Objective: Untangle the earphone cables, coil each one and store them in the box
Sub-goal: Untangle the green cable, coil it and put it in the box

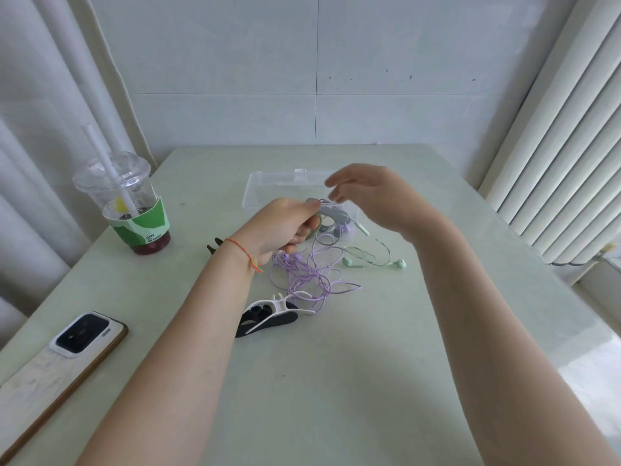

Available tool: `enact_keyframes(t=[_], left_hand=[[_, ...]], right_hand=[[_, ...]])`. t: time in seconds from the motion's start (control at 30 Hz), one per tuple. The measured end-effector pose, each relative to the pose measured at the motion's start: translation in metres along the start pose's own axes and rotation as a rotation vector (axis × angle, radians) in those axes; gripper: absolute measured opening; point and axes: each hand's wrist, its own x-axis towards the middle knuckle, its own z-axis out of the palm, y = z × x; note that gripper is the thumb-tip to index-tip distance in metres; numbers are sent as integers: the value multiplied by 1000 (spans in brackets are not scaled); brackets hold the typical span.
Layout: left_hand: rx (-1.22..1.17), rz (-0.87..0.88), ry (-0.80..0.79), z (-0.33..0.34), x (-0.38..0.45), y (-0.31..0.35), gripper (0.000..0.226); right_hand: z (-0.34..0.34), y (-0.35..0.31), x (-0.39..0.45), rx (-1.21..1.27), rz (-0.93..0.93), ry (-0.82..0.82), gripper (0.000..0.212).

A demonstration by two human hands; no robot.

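While the left hand [285,227] grips a grey winder [331,210] with green cable wrapped on it, fingers curled round it above the table [369,381], the right hand [373,193] hovers just beyond with fingers loosely extended and blurred; whether its fingertips pinch the cable cannot be told.

Count: two earphone sets visible. Purple earphone cable [311,277] lies in one loose tangle at table centre, directly below the left hand. Green earphone cable [369,253] trails from the held winder to the right; two green earbuds [400,263] rest on the table, near the purple tangle.

One clear plastic box [268,186], lid off, sits behind both hands, toward the far edge of the table. One white winder [279,306] lies over one black winder [275,322], touching, just nearer than the purple tangle. A further dark object [215,247] shows partly behind the left wrist; identity unclear.

One red string bracelet [243,252] on the left wrist.

Left side: one clear lidded cup [127,203] with one white straw; green sleeve carries small print, partly legible as "DARE TO BE FRESH". One phone [64,358] lies face down at the left edge, no readable marking.

Near half and right side of the table show bare surface. Tiled wall behind, curtains [554,146] left and right.
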Motion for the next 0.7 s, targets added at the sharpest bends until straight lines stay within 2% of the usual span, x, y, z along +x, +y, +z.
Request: enact_keyframes(t=[0.03,0.1,0.27,0.33,0.43,0.57,0.7], left_hand=[[-16,5,-2,0,0,0,41],[-41,8,-2,1,1,0,43],[-110,-20,30,0,3,0,43],[-211,-52,29,-3,4,0,44],[-501,-111,-60,-11,3,3,43],[-843,-77,-167,-20,-2,5,24],[-990,-59,-224,-20,-2,4,21]], right_hand=[[5,-3,-2,79,0,-72,22],[12,-3,-5,61,-6,-168,21],[13,6,-3,-17,58,-238,22],[10,9,-2,19,75,-262,14],[5,15,1,211,70,-222,12],[0,22,5,469,37,-187,12],[5,27,9,418,55,-81,18]])
